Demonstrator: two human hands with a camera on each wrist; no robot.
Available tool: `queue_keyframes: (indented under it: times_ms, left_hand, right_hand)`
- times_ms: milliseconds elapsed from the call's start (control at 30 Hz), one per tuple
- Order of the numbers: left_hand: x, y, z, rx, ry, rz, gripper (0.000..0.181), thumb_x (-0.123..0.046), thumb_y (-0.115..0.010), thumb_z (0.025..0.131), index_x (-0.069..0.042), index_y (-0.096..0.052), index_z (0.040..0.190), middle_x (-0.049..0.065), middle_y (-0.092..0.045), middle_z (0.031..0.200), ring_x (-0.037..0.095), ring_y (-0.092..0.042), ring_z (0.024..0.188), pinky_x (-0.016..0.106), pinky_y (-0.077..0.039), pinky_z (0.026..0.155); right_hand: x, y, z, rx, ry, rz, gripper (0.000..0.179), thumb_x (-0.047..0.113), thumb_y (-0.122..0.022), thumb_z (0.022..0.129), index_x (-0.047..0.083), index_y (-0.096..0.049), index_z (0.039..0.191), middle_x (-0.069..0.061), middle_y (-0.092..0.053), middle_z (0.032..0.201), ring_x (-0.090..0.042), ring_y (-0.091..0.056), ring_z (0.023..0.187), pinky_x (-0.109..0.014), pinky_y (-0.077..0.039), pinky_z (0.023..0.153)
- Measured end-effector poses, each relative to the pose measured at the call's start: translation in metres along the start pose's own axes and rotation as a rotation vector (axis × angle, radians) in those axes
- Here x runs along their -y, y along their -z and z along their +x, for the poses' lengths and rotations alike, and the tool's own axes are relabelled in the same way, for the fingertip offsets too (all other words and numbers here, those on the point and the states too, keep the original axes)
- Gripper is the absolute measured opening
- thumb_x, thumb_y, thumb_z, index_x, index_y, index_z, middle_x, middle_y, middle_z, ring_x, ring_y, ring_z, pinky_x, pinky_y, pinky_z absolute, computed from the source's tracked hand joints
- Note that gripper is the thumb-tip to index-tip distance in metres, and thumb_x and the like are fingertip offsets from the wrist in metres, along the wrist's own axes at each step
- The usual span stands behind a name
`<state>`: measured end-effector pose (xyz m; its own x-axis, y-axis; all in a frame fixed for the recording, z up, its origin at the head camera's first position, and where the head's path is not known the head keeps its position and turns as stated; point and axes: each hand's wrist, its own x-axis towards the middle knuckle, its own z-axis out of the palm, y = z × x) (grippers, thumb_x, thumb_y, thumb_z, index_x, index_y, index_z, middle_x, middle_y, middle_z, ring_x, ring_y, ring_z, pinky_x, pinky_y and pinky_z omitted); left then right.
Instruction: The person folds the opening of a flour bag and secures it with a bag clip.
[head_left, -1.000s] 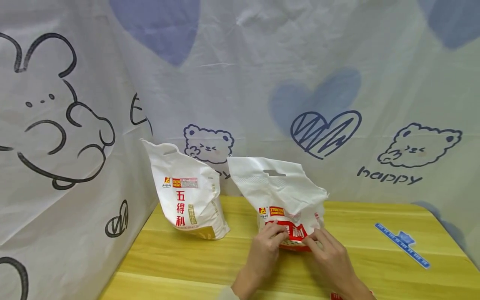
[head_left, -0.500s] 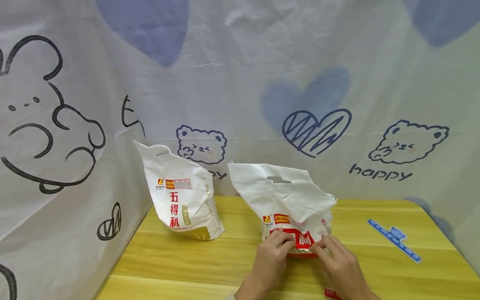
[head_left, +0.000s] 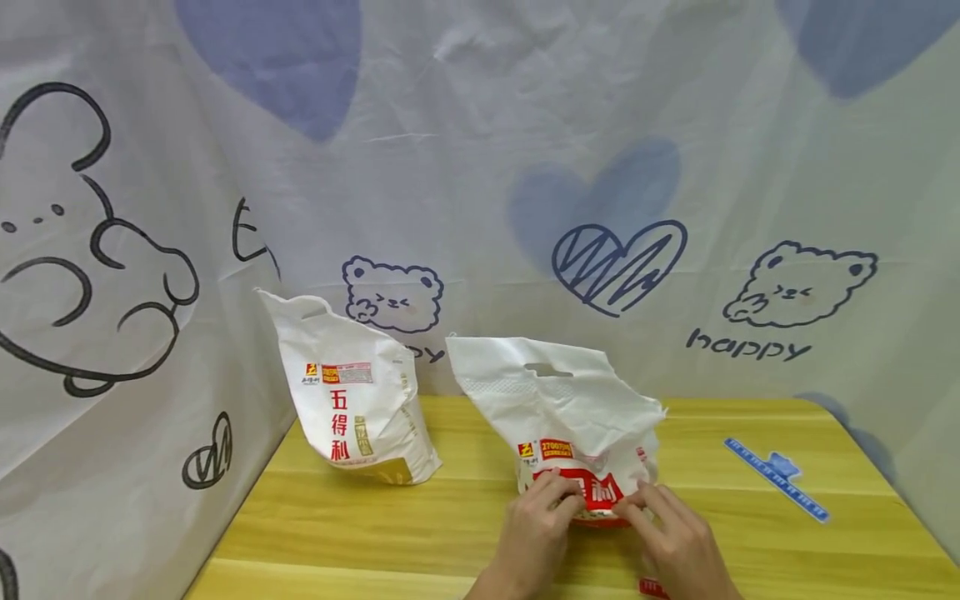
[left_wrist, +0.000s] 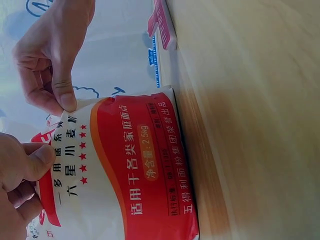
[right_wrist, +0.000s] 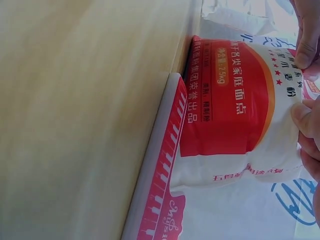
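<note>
A white and red flour bag (head_left: 555,408) stands on the table, its upper part crumpled and topped by a slotted handle. With thumb and fingers my left hand (head_left: 536,529) pinches the bag's front on the left. My right hand (head_left: 675,537) pinches the same front fold on the right. The left wrist view shows both thumbs on the flour bag (left_wrist: 150,165) just above the printed white band, the right hand (left_wrist: 55,60) being the farther one. From the right wrist, the flour bag (right_wrist: 225,100) shows its red lower front.
A second flour bag (head_left: 352,400) stands on the left of the wooden table (head_left: 360,533). A blue strip with a tab (head_left: 780,479) lies at the right. A red strip with a piano-key pattern (right_wrist: 162,170) lies close to the gripped bag. Printed cloth (head_left: 480,167) hangs behind.
The gripped bag and both hands have come slightly nearer, and the bag's top sits lower. The hands keep their pinch. The head view has turned a little to the right.
</note>
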<state>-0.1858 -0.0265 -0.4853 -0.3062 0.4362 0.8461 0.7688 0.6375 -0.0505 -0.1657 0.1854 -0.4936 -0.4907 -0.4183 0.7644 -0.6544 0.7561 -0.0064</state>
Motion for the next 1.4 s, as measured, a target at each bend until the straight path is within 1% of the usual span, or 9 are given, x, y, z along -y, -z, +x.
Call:
queue_keyframes:
  times_ms: [267, 500, 700, 800, 1100, 1167, 1267, 1333, 1400]
  left_hand:
    - [-0.002, 0.005, 0.005, 0.048, 0.014, -0.013, 0.018, 0.006, -0.070, 0.080, -0.011, -0.073, 0.082, -0.003, -0.066, 0.095, 0.012, -0.063, 0.091, 0.018, -0.055, 0.086]
    - [0.000, 0.011, 0.012, 0.062, -0.011, -0.001, 0.018, 0.007, -0.069, 0.076, -0.010, -0.073, 0.081, -0.001, -0.065, 0.095, 0.014, -0.062, 0.092, 0.019, -0.053, 0.088]
    - [0.006, 0.016, 0.017, 0.062, 0.000, -0.056, 0.019, 0.009, -0.073, 0.074, -0.009, -0.072, 0.082, 0.001, -0.065, 0.097, 0.016, -0.063, 0.096, 0.019, -0.052, 0.093]
    - [0.010, 0.018, 0.021, 0.041, 0.023, -0.093, 0.018, 0.009, -0.072, 0.077, -0.007, -0.072, 0.084, 0.002, -0.066, 0.099, 0.017, -0.064, 0.098, 0.020, -0.052, 0.094]
    - [0.024, 0.030, 0.053, -0.081, 0.094, -0.193, 0.021, 0.009, -0.074, 0.085, -0.005, -0.075, 0.102, 0.007, -0.067, 0.113, 0.021, -0.062, 0.106, 0.026, -0.052, 0.098]
    - [0.027, 0.034, 0.062, -0.104, 0.118, -0.201, 0.024, 0.009, -0.073, 0.087, -0.005, -0.075, 0.106, 0.007, -0.066, 0.116, 0.022, -0.061, 0.110, 0.026, -0.051, 0.100]
    - [0.029, 0.039, 0.074, -0.116, 0.143, -0.216, 0.026, 0.005, -0.074, 0.089, -0.007, -0.074, 0.112, 0.008, -0.066, 0.120, 0.023, -0.060, 0.115, 0.027, -0.049, 0.103]
    - [0.029, 0.042, 0.083, -0.118, 0.148, -0.226, 0.028, 0.002, -0.075, 0.089, -0.007, -0.073, 0.115, 0.009, -0.064, 0.124, 0.023, -0.058, 0.119, 0.029, -0.048, 0.106]
    - [0.031, 0.045, 0.092, -0.126, 0.156, -0.241, 0.032, 0.000, -0.077, 0.089, -0.007, -0.071, 0.120, 0.010, -0.063, 0.129, 0.024, -0.056, 0.123, 0.030, -0.046, 0.108]
  right_hand:
    - [-0.003, 0.004, 0.000, 0.005, 0.035, 0.022, 0.065, 0.044, -0.021, 0.112, 0.011, -0.075, 0.096, -0.007, -0.068, 0.097, -0.028, -0.069, 0.088, -0.045, -0.062, 0.071]
    - [-0.006, 0.016, 0.007, 0.069, 0.007, 0.091, 0.068, 0.049, -0.022, 0.110, 0.009, -0.077, 0.107, -0.004, -0.067, 0.106, -0.023, -0.067, 0.097, -0.040, -0.060, 0.081]
    - [-0.010, 0.026, 0.020, -0.002, -0.053, 0.132, 0.063, 0.046, -0.030, 0.111, 0.006, -0.078, 0.104, -0.003, -0.067, 0.103, -0.020, -0.065, 0.094, -0.021, -0.054, 0.091]
    - [-0.014, 0.034, 0.028, -0.036, -0.102, 0.157, 0.062, 0.048, -0.034, 0.110, 0.005, -0.078, 0.103, -0.003, -0.068, 0.105, -0.021, -0.066, 0.097, -0.011, -0.043, 0.101]
    - [-0.030, 0.048, 0.052, -0.295, -0.156, 0.206, 0.052, 0.044, -0.052, 0.106, 0.000, -0.077, 0.097, -0.010, -0.071, 0.100, -0.024, -0.066, 0.091, -0.008, -0.042, 0.099]
    - [-0.033, 0.051, 0.055, -0.342, -0.165, 0.227, 0.037, 0.033, -0.064, 0.102, -0.002, -0.077, 0.096, -0.012, -0.071, 0.099, -0.022, -0.066, 0.090, -0.008, -0.043, 0.098]
    - [-0.036, 0.054, 0.061, -0.405, -0.184, 0.255, 0.013, 0.006, -0.078, 0.087, -0.004, -0.076, 0.095, -0.015, -0.071, 0.097, -0.018, -0.065, 0.091, -0.009, -0.045, 0.096]
    - [-0.038, 0.055, 0.064, -0.432, -0.214, 0.258, 0.022, -0.008, -0.080, 0.074, -0.004, -0.076, 0.095, -0.016, -0.071, 0.097, -0.013, -0.064, 0.093, -0.009, -0.045, 0.095]
    - [-0.039, 0.057, 0.067, -0.447, -0.246, 0.257, 0.031, -0.014, -0.082, 0.068, -0.005, -0.075, 0.097, -0.017, -0.071, 0.098, -0.008, -0.064, 0.096, -0.009, -0.046, 0.095]
